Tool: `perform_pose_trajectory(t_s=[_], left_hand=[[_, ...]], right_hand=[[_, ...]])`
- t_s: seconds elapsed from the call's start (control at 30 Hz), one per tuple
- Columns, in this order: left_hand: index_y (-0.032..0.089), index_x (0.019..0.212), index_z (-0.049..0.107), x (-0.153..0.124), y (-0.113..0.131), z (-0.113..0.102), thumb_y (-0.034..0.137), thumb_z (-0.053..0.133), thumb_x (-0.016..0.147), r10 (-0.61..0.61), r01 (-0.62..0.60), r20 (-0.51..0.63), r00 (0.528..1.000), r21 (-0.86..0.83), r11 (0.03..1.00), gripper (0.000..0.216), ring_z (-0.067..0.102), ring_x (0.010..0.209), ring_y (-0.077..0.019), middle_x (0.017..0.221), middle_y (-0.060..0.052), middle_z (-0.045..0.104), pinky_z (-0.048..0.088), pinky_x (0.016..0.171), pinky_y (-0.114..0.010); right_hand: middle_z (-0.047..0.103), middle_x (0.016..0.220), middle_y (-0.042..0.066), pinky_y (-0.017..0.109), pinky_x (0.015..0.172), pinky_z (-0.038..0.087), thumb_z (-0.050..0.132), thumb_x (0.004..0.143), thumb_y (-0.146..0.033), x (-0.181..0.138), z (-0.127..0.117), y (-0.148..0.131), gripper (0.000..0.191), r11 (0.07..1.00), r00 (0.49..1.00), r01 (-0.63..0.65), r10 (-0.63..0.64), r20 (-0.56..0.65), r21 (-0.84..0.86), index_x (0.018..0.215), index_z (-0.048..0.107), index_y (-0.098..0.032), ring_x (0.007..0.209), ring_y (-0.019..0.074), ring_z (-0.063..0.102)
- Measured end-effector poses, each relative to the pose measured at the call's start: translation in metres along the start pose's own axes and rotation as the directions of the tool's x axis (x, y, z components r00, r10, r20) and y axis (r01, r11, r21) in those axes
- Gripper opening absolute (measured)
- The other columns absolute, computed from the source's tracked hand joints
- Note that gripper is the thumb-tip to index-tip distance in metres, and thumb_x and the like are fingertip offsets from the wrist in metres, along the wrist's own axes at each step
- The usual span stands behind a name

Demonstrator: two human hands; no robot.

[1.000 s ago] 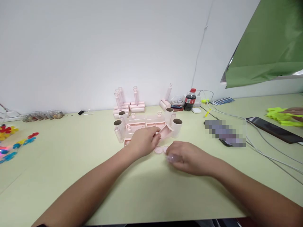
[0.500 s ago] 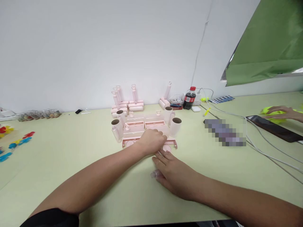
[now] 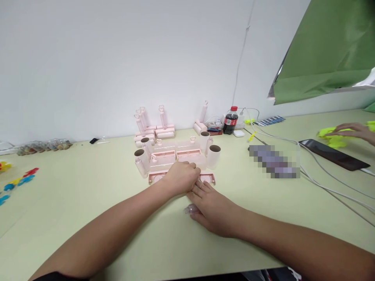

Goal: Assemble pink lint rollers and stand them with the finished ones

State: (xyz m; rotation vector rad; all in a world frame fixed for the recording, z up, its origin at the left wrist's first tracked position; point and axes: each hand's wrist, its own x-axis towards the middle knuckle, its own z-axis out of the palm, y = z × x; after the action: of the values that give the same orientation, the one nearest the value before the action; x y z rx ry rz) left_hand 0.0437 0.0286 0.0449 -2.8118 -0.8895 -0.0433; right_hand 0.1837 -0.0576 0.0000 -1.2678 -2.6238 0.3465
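Observation:
Near the middle of the table, my left hand (image 3: 183,177) is closed with its knuckles up, and whatever its fingers grip is hidden. My right hand (image 3: 218,208) lies low against it, fingertips under the left fingers. A small translucent pinkish plastic piece (image 3: 191,209) pokes out between the right thumb and palm; most of it is covered. Just beyond my hands is a pink plastic tray-like part (image 3: 152,178), partly behind the left hand. Behind it are pink open cases (image 3: 189,153), white rolls with cardboard cores (image 3: 215,156) and a clear handle (image 3: 141,167).
Pink rollers with upright handles (image 3: 162,119) stand by the wall. A cola bottle (image 3: 230,121), a power strip, cables (image 3: 301,164) and a dark tablet (image 3: 334,154) are to the right. Another person's hand (image 3: 356,130) touches yellow material. Colourful pieces (image 3: 27,178) lie at left.
The view has shifted slightly, so the things on the table appear a little farther left. My hands stay together in nearly the same pose, with the translucent piece still under the right thumb.

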Motion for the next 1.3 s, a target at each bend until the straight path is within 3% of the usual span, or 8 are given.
perform_pose_trajectory(t_s=[0.23, 0.37, 0.53, 0.63, 0.73, 0.87, 1.0, 1.3], left_hand=[[0.019, 0.088, 0.057, -0.048, 0.026, -0.020, 0.039, 0.032, 0.098, -0.276, 0.248, -0.050, 0.960, -0.309, 0.918, 0.034, 0.060, 0.066, -0.0183, 0.079, -0.004, 0.066, 0.037, 0.055, -0.028], [0.018, 0.090, 0.057, -0.066, 0.038, -0.012, 0.058, 0.041, 0.090, -0.225, 0.198, -0.028, 0.974, -0.375, 0.906, 0.043, 0.063, 0.074, -0.0233, 0.085, -0.006, 0.069, 0.037, 0.057, -0.029], [0.018, 0.074, 0.053, -0.066, 0.028, 0.001, 0.051, 0.044, 0.090, -0.263, 0.152, -0.190, 0.946, -0.457, 0.876, 0.038, 0.055, 0.063, -0.0176, 0.068, -0.003, 0.061, 0.031, 0.055, -0.027], [0.019, 0.067, 0.048, -0.066, 0.016, 0.005, 0.048, 0.044, 0.091, -0.437, 0.162, -0.281, 0.854, -0.655, 0.738, 0.038, 0.045, 0.055, -0.0125, 0.058, 0.002, 0.049, 0.029, 0.054, -0.024], [0.019, 0.063, 0.044, -0.067, 0.010, 0.009, 0.049, 0.048, 0.089, -0.563, 0.096, -0.252, 0.787, -0.851, 0.515, 0.040, 0.037, 0.052, -0.0097, 0.054, 0.005, 0.039, 0.028, 0.052, -0.022], [0.017, 0.059, 0.047, -0.065, 0.014, 0.012, 0.048, 0.059, 0.082, -0.510, 0.025, -0.171, 0.843, -0.934, 0.356, 0.041, 0.036, 0.051, -0.0085, 0.053, 0.005, 0.040, 0.028, 0.051, -0.022], [0.016, 0.055, 0.053, -0.064, 0.018, 0.013, 0.049, 0.055, 0.084, -0.439, -0.063, -0.146, 0.887, -0.978, 0.197, 0.044, 0.042, 0.048, -0.0090, 0.050, 0.002, 0.047, 0.030, 0.048, -0.022], [0.015, 0.058, 0.056, -0.057, 0.024, 0.031, 0.050, 0.060, 0.078, -0.513, -0.154, -0.051, 0.857, -0.975, -0.159, 0.041, 0.044, 0.040, -0.0090, 0.047, 0.001, 0.051, 0.032, 0.040, -0.021]], right_hand=[[0.053, 0.135, 0.018, 0.052, 0.108, 0.035, 0.052, 0.084, -0.018, 0.002, -0.008, 0.002, 0.046, 0.986, 0.977, 0.134, -0.115, -0.177, 0.099, 0.130, 0.051, -0.013, 0.130, 0.0311, 0.043], [0.065, 0.112, 0.013, 0.046, 0.096, 0.045, 0.048, 0.082, -0.014, 0.003, -0.013, 0.003, 0.027, 0.963, 0.950, 0.198, -0.142, -0.279, 0.184, 0.107, 0.058, -0.017, 0.108, 0.0267, 0.056], [0.068, 0.091, 0.009, 0.034, 0.073, 0.047, 0.052, 0.085, -0.024, 0.002, -0.019, 0.008, 0.012, 0.983, 0.960, 0.099, -0.053, -0.274, 0.156, 0.093, 0.058, -0.018, 0.085, 0.0228, 0.061], [0.067, 0.078, 0.006, 0.029, 0.061, 0.041, 0.054, 0.085, -0.031, 0.001, -0.026, 0.013, 0.012, 0.996, 0.964, -0.046, 0.063, -0.259, 0.073, 0.084, 0.057, -0.019, 0.070, 0.0202, 0.059], [0.061, 0.065, 0.002, 0.025, 0.054, 0.033, 0.054, 0.084, -0.030, -0.001, -0.032, 0.017, 0.015, 0.987, 0.955, -0.147, 0.157, -0.252, 0.060, 0.072, 0.051, -0.021, 0.057, 0.0159, 0.053], [0.056, 0.060, -0.001, 0.023, 0.052, 0.030, 0.054, 0.083, -0.029, -0.002, -0.032, 0.017, 0.018, 0.986, 0.954, -0.106, 0.138, -0.267, 0.129, 0.068, 0.047, -0.021, 0.052, 0.0132, 0.048], [0.059, 0.064, -0.001, 0.022, 0.053, 0.034, 0.056, 0.087, -0.034, -0.003, -0.033, 0.020, 0.018, 0.979, 0.952, 0.080, -0.020, -0.305, 0.188, 0.076, 0.054, -0.020, 0.055, 0.0125, 0.051], [0.071, 0.082, 0.004, 0.022, 0.060, 0.043, 0.056, 0.092, -0.043, -0.005, -0.040, 0.037, 0.031, 0.933, 0.891, 0.306, -0.210, -0.402, 0.190, 0.108, 0.063, -0.017, 0.065, 0.0131, 0.060]])
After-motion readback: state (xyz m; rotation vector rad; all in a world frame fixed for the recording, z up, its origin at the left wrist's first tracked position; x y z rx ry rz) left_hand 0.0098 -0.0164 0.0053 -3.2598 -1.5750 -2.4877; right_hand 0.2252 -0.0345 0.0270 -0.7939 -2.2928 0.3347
